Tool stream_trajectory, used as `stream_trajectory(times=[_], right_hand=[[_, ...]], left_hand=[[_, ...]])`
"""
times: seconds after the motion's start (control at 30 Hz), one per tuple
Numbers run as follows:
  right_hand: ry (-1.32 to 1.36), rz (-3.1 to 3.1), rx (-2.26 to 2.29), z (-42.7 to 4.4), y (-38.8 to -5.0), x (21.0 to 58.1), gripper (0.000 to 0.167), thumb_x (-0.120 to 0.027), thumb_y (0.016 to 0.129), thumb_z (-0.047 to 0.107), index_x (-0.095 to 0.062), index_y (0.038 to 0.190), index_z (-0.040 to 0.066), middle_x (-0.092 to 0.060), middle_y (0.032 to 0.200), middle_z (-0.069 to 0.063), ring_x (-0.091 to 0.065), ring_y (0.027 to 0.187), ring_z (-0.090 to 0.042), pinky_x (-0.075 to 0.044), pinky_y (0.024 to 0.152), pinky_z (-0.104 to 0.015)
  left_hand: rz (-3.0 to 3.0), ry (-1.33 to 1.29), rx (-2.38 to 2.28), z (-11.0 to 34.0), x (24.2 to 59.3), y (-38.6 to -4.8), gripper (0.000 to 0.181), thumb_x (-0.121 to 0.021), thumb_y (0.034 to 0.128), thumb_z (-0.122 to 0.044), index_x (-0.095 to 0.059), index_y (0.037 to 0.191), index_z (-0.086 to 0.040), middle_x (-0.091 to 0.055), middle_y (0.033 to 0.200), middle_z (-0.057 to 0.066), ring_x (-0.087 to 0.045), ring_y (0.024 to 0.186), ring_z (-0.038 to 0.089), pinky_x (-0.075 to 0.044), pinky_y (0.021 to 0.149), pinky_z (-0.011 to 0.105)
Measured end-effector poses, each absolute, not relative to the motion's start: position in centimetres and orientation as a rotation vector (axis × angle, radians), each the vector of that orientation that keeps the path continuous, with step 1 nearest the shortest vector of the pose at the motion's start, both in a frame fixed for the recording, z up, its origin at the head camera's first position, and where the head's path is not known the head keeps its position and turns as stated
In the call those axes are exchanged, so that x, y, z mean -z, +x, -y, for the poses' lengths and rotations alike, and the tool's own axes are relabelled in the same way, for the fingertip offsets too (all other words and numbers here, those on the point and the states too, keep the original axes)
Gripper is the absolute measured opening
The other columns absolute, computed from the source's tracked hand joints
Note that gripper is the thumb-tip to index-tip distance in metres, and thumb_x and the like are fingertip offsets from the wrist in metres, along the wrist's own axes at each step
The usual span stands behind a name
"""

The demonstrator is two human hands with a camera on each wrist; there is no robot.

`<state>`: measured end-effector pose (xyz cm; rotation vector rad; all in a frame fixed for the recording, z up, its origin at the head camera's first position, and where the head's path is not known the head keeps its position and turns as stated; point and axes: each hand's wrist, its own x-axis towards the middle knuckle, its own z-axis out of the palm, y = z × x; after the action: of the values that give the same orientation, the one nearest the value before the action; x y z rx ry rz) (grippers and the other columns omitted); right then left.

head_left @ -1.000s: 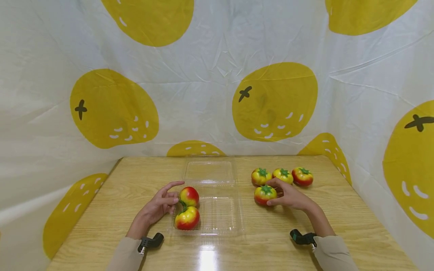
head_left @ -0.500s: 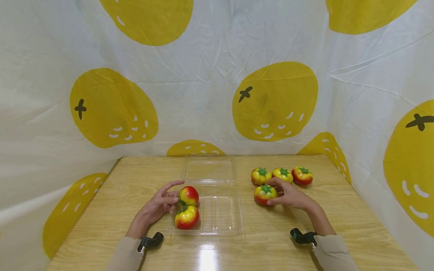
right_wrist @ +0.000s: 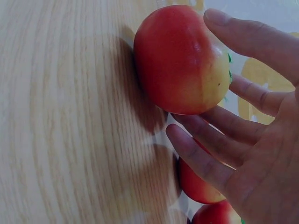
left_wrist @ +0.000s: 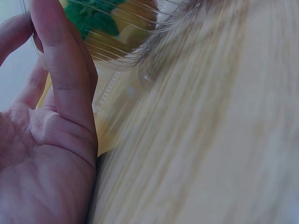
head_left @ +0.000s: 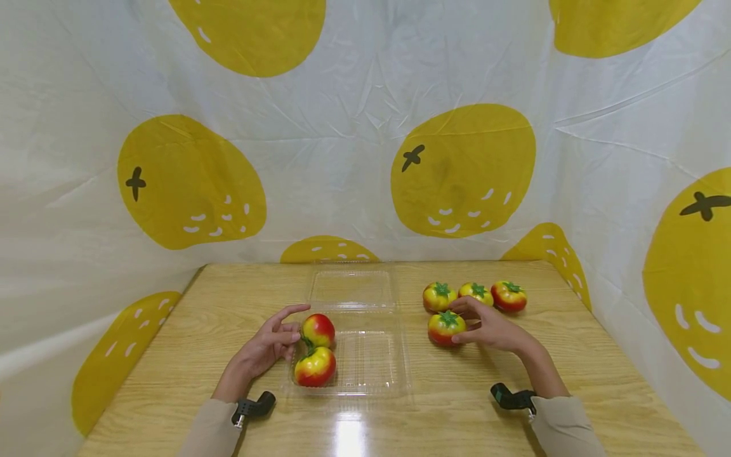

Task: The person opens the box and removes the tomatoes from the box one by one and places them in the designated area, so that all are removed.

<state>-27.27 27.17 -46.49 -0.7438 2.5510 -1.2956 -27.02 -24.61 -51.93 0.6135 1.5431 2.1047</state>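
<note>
On the left, two red-and-yellow tomatoes (head_left: 316,367) lie in the left part of a clear hinged container (head_left: 374,387), its lid folded back. My left hand (head_left: 265,349) holds the container's left rim between thumb and fingers, index finger stretched out; in the left wrist view that hand (left_wrist: 56,116) is beside the clear wall. Another tomato (head_left: 445,330) rests on the table at the right. My right hand (head_left: 493,327) curves loosely around its right side; in the right wrist view the thumb stands slightly off the tomato (right_wrist: 177,60), with fingertips close to its underside.
Three more tomatoes (head_left: 509,297) stand in a row just behind the right hand. The container's lid (head_left: 351,289) lies flat toward the back of the wooden table (head_left: 240,292). A white cloth (head_left: 331,190) with yellow fruit prints hangs around the table's back and sides.
My right hand has shifted slightly to the right and its fingers have loosened around the front tomato, which stays in place. My left hand has not moved visibly.
</note>
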Motion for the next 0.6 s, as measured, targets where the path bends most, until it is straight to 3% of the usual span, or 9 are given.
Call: stream_trajectory(times=[0.33, 0.6], right_hand=[[-0.714, -2.572, 1.306, -27.1, -26.9, 45.9, 0.061, -0.078, 0.092, 0.02, -0.047, 0.138, -0.005, -0.058, 0.139, -0.028, -0.055, 0.131, -0.049, -0.055, 0.101, -0.058], [-0.661, -2.644, 1.287, -26.9, -26.7, 45.0, 0.067, -0.08, 0.091, 0.025, -0.046, 0.14, -0.005, -0.06, 0.14, -0.028, -0.054, 0.134, -0.049, -0.048, 0.108, -0.062]], left_hand=[[-1.564, 0.576, -2.101, 24.7, 52.0, -27.0, 0.061, -0.05, 0.1021, 0.003, -0.033, 0.158, -0.012, -0.065, 0.088, -0.002, -0.065, 0.059, 0.008, -0.059, 0.06, 0.02], [-1.566, 0.586, -2.1, 24.6, 51.9, -27.0, 0.061, -0.05, 0.1024, 0.003, -0.032, 0.159, -0.011, -0.065, 0.089, -0.002, -0.064, 0.06, 0.007, -0.058, 0.06, 0.02]])
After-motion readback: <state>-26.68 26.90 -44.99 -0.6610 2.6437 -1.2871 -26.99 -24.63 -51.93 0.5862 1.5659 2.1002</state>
